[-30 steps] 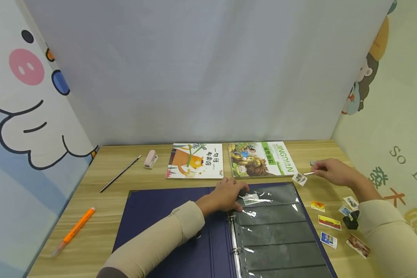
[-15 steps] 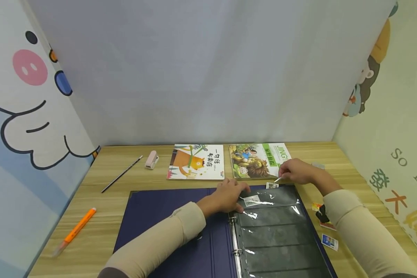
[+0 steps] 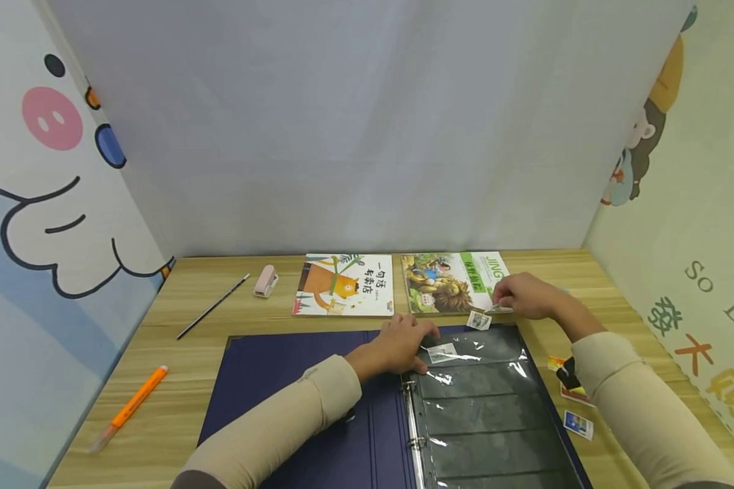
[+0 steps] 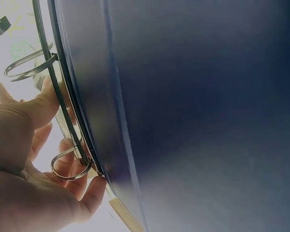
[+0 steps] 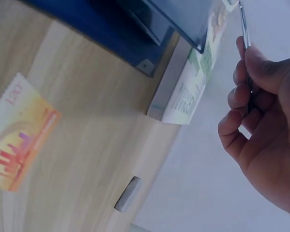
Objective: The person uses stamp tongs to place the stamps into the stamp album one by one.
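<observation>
In the head view, my right hand [image 3: 529, 297] pinches metal tweezers [image 5: 246, 31]. Their tips hold a small perforated stamp [image 3: 479, 320] over the top edge of a ring-binder stamp album [image 3: 269, 380]. The album lies open with a black page of clear pocket strips [image 3: 483, 414] on its right side. One pale stamp [image 3: 442, 352] sits in the top strip. My left hand [image 3: 397, 345] rests on that page's upper left corner, thumb and index finger spread. In the left wrist view, its fingers lie around the metal rings [image 4: 69, 164].
Loose stamps lie right of the album, including a blue one [image 3: 578, 424] and an orange one [image 5: 21, 135]. Two picture books [image 3: 345, 285] lie behind it. On the left are a pink clip-like object [image 3: 266, 281], a thin dark stick [image 3: 214, 305] and an orange pen [image 3: 131, 407].
My right hand has carried the stamp in the tweezers leftward, from right of the album to the page's top edge. The stamp is slightly raised and tilted since half a second ago. My left hand stays put.
</observation>
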`<state>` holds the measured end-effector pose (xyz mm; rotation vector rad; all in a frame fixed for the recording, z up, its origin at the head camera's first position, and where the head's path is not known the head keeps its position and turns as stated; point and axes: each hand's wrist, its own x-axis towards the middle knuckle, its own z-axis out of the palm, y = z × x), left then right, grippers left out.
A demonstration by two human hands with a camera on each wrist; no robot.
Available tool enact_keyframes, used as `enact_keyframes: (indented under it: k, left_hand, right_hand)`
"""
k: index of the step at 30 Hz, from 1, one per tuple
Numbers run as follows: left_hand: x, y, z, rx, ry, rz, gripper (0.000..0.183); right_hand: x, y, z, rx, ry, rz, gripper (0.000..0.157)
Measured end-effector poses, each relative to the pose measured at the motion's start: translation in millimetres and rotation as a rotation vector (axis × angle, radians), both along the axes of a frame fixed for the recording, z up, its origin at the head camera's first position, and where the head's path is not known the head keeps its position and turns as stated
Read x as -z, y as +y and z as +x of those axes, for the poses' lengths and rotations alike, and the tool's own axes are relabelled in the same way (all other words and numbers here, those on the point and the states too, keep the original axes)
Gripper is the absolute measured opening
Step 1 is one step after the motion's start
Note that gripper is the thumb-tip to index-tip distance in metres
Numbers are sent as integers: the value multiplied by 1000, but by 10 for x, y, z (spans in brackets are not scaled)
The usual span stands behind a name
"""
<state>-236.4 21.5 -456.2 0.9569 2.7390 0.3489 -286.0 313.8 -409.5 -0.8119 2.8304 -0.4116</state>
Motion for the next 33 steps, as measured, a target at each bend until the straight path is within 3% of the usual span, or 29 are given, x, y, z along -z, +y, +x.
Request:
enact_keyframes:
  k: [9,18,27,33]
  left_hand:
    - [8,-4,-2,3,9,-17,61]
    - [-4,-13,12,6,-1,1,61]
    - [12,1,-2,7,-3,-1,61]
    - [18,2,-6,5,-1,-3,60]
  right_hand:
    - [-17,23,-28,1,-46,-27,14]
    - [91,-117,28,-79,-196,92,17]
    - [61,-146,84,-80,-147,118,16]
    - [83,-143,107,-133,-120,125,18]
